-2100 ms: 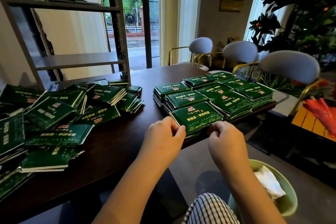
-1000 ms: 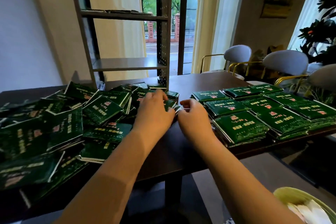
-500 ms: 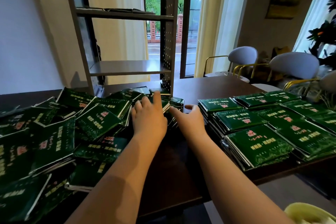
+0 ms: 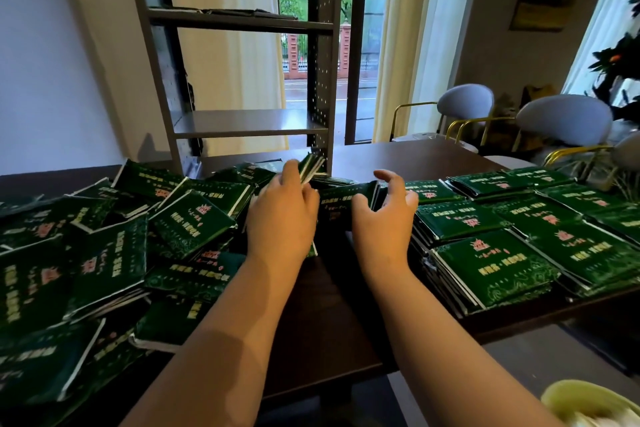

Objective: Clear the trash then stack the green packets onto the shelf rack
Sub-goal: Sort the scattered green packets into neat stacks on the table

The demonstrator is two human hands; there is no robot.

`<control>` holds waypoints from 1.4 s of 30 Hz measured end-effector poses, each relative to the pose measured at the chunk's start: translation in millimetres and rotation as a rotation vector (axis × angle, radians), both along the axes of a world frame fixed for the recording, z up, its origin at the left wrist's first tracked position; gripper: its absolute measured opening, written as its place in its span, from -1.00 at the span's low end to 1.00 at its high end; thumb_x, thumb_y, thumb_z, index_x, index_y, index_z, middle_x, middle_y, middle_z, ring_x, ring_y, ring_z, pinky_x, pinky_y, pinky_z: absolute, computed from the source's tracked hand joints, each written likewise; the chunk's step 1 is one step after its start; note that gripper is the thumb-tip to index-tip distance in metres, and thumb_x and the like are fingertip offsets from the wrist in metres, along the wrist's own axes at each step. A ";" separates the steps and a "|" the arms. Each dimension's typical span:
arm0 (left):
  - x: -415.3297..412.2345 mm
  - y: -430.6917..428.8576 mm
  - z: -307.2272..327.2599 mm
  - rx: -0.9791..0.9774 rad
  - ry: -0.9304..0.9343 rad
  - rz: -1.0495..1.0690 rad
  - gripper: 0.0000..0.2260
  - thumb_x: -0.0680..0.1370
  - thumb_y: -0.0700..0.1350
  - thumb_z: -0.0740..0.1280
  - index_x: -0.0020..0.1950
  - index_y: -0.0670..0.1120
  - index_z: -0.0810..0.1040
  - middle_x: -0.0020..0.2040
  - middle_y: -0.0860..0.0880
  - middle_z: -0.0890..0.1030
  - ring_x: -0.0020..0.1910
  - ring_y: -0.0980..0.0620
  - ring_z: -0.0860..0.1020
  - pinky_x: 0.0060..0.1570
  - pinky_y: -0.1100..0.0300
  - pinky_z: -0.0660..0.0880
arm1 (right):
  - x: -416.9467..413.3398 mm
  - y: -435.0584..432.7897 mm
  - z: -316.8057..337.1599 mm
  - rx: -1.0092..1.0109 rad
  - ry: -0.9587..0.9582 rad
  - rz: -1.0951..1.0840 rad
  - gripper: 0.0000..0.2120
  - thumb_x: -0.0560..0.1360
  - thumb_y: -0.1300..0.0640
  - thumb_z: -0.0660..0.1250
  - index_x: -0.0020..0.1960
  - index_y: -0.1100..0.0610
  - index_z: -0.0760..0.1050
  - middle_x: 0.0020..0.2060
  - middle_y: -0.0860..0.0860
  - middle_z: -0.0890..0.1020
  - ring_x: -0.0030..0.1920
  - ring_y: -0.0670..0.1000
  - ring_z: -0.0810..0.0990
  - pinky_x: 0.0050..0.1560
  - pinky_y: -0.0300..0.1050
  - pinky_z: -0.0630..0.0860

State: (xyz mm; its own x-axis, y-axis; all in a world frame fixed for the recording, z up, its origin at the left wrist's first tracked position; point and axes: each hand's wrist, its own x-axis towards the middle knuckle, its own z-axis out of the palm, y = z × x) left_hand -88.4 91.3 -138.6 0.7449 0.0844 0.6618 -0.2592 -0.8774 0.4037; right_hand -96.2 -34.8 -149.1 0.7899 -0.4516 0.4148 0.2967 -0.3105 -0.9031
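The dark wooden table [image 4: 332, 305] fills the lower half of the view, its bare strip running from 6 o'clock up between the two forearms. On its far edge at 12 o'clock stands the grey shelf rack [image 4: 249, 121], upright, with something flat and dark on its upper shelf that is too thin to make out. From 7 to 10 o'clock sprawls a loose heap of green packets [image 4: 104, 253], tilted and overlapping every way. From 2 to 4 o'clock the neat stacks [image 4: 502, 260] of the same packets lie squared in rows, right up to the table's near edge. Behind them at 2 o'clock are grey-backed chairs [image 4: 564, 118] with gold frames. The rim of a pale green bin [image 4: 568, 395] shows at 5 o'clock, below the table, with blurred white stuff in it.

At the centre, just below the foot of the rack, the left hand [image 4: 282, 218] has its fingers curled round a small bunch of packets [image 4: 311, 165], whose white edges fan out past the fingertips. The right hand [image 4: 384, 222], just beside it towards 3 o'clock, arches spread, hooked fingers over one end of a flat packet [image 4: 346, 198] lying between the hands, thumb against it; I cannot tell whether it has a real grip
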 end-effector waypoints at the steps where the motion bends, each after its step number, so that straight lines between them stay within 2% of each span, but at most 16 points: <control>1: -2.1 -3.2 -0.5 0.026 -0.012 -0.020 -0.65 0.63 -0.05 0.19 0.40 -0.12 0.39 0.05 -0.13 0.62 -0.03 -0.17 0.57 -0.08 -0.02 0.45 | -0.7 0.6 0.9 -0.026 -0.033 -0.012 -0.71 0.53 0.25 0.28 0.22 0.02 0.49 0.11 0.01 0.31 -0.27 -0.16 0.47 -0.29 -0.45 0.43; 3: -4.5 -10.8 -3.1 0.097 -0.011 -0.054 -0.63 0.62 -0.01 0.20 0.40 -0.09 0.41 0.07 -0.09 0.64 0.03 -0.17 0.58 0.03 -0.04 0.47 | -0.6 1.1 0.4 -0.051 -0.080 -0.045 -0.80 0.54 0.26 0.27 0.11 0.08 0.57 0.10 0.03 0.32 -0.17 -0.30 0.46 -0.22 -0.53 0.38; 6: -5.4 -20.1 -4.6 0.152 0.027 -0.083 -0.58 0.61 0.05 0.21 0.44 -0.06 0.40 0.19 -0.10 0.63 0.14 -0.17 0.54 0.18 -0.06 0.44 | 0.0 3.0 1.3 -0.017 -0.112 -0.038 -0.85 0.56 0.26 0.25 -0.04 0.15 0.60 0.12 0.05 0.34 -0.06 -0.29 0.45 -0.09 -0.53 0.36; 10: -4.2 -20.5 -7.7 0.138 0.155 -0.229 -0.44 0.58 -0.05 0.27 0.56 -0.04 0.21 0.47 -0.04 0.41 0.38 -0.11 0.34 0.39 -0.03 0.32 | 3.0 6.6 3.1 0.068 -0.060 0.068 -0.78 0.63 0.00 0.26 0.00 0.15 0.55 0.12 0.03 0.32 0.01 -0.18 0.47 0.11 -0.26 0.42; 12: -4.6 -17.7 -7.1 0.051 0.215 -0.309 -0.39 0.57 -0.09 0.30 0.58 -0.05 0.15 0.49 -0.06 0.36 0.43 -0.09 0.26 0.43 -0.02 0.28 | 4.2 5.1 2.9 0.106 0.010 0.126 -0.68 0.57 -0.09 0.33 0.08 0.18 0.52 0.15 0.02 0.30 0.00 -0.22 0.49 0.02 -0.38 0.46; 14: -6.0 -15.5 -5.2 -0.051 0.293 -0.373 -0.35 0.56 -0.12 0.31 0.59 -0.01 0.11 0.46 -0.08 0.34 0.46 -0.07 0.20 0.44 -0.05 0.27 | 5.4 2.8 1.6 0.141 0.060 0.154 -0.68 0.52 -0.01 0.42 0.14 0.18 0.50 0.16 0.00 0.29 -0.10 -0.37 0.48 -0.22 -0.55 0.42; 16: -7.6 -13.0 -4.4 -0.096 0.357 -0.447 -0.32 0.53 -0.14 0.33 0.58 0.05 0.09 0.46 -0.05 0.30 0.48 -0.06 0.17 0.45 -0.08 0.27 | 7.3 1.6 -0.5 0.160 0.098 0.155 -0.66 0.45 0.06 0.48 0.14 0.15 0.50 0.16 0.03 0.36 -0.11 -0.29 0.53 -0.29 -0.52 0.45; 18: -9.0 -9.3 -5.2 -0.138 0.429 -0.524 -0.29 0.51 -0.11 0.36 0.57 0.14 0.08 0.46 0.03 0.26 0.48 -0.03 0.18 0.45 -0.07 0.28 | 8.6 1.6 -1.8 0.220 0.118 0.166 -0.58 0.29 0.00 0.50 0.09 0.08 0.52 0.14 0.11 0.52 -0.08 -0.04 0.64 -0.16 -0.27 0.62; 20: -10.3 -7.7 -4.8 -0.260 0.456 -0.570 -0.30 0.49 -0.04 0.37 0.54 0.24 0.11 0.47 0.05 0.25 0.48 0.03 0.19 0.45 -0.06 0.30 | 6.8 0.8 -0.9 0.302 0.119 0.181 -0.55 0.22 0.03 0.47 0.07 0.08 0.52 0.04 0.20 0.62 -0.11 0.10 0.69 -0.14 -0.01 0.67; 22: -8.8 -7.9 -2.1 -0.437 0.369 -0.521 -0.36 0.50 -0.04 0.32 0.52 0.24 0.16 0.47 0.04 0.27 0.48 0.04 0.20 0.45 -0.10 0.28 | 2.8 -2.3 1.7 0.343 0.047 0.206 -0.61 0.32 0.24 0.46 0.13 0.14 0.48 -0.02 0.18 0.64 -0.20 -0.02 0.67 -0.25 -0.17 0.61; 25: -5.5 -2.7 1.8 -0.539 0.261 -0.320 -0.29 0.50 -0.14 0.35 0.55 0.21 0.11 0.50 0.04 0.23 0.51 -0.01 0.15 0.51 -0.11 0.17 | -7.1 -2.9 8.4 0.378 -0.100 0.334 -0.50 0.41 0.48 0.36 0.26 0.15 0.37 -0.07 0.11 0.58 -0.28 -0.19 0.61 -0.27 -0.32 0.52; 29: -3.5 4.9 0.8 -0.798 0.372 -0.412 -0.13 0.48 -0.20 0.42 0.54 0.30 -0.04 0.47 0.00 0.34 0.37 -0.02 0.41 0.36 0.00 0.42 | -10.4 -0.6 12.1 0.349 -0.104 0.497 -0.31 0.44 0.51 0.30 0.41 -0.04 0.27 -0.01 0.18 0.54 -0.22 -0.06 0.62 -0.21 -0.19 0.59; 33: 3.6 4.9 -7.0 -0.770 0.437 -0.398 -0.07 0.45 -0.26 0.46 0.56 0.25 -0.06 0.48 -0.02 0.31 0.34 -0.03 0.42 0.22 0.12 0.45 | -5.1 -4.6 11.1 0.355 0.030 0.415 -0.30 0.43 0.49 0.24 0.40 -0.11 0.27 -0.07 0.16 0.50 -0.36 -0.05 0.51 -0.37 -0.20 0.50; 35: 7.0 6.6 -9.7 -0.762 0.478 -0.369 -0.14 0.42 -0.26 0.48 0.52 0.22 0.08 0.46 -0.05 0.32 0.35 -0.06 0.42 0.22 0.10 0.48 | -3.9 -7.4 9.6 0.397 0.144 0.412 -0.30 0.44 0.47 0.20 0.43 -0.09 0.24 -0.16 0.12 0.48 -0.47 -0.09 0.44 -0.48 -0.22 0.41; 38: 9.7 8.4 -12.7 -0.764 0.527 -0.349 -0.30 0.38 -0.27 0.48 0.41 0.09 0.28 0.37 -0.10 0.38 0.24 -0.07 0.48 -0.05 0.24 0.51 | -1.4 -9.6 6.5 0.420 0.236 0.410 -0.31 0.43 0.45 0.16 0.43 -0.09 0.21 -0.32 0.06 0.43 -0.52 -0.07 0.36 -0.52 -0.18 0.32; 42: 8.1 8.5 -12.4 -0.737 0.553 -0.369 -0.39 0.42 -0.31 0.46 0.34 0.04 0.26 0.26 -0.09 0.45 0.14 -0.04 0.51 -0.19 0.29 0.45 | 1.5 -10.4 3.8 0.413 0.261 0.359 -0.31 0.43 0.45 0.16 0.44 -0.07 0.18 -0.25 0.10 0.44 -0.42 0.00 0.37 -0.43 -0.10 0.30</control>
State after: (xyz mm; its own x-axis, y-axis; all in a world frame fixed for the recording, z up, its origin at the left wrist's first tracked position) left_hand -80.4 99.8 -151.0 0.9954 0.0355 0.0885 -0.0763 -0.2601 0.9626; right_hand -94.7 -45.2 -145.3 0.9748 -0.2205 0.0339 0.0704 0.1598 -0.9846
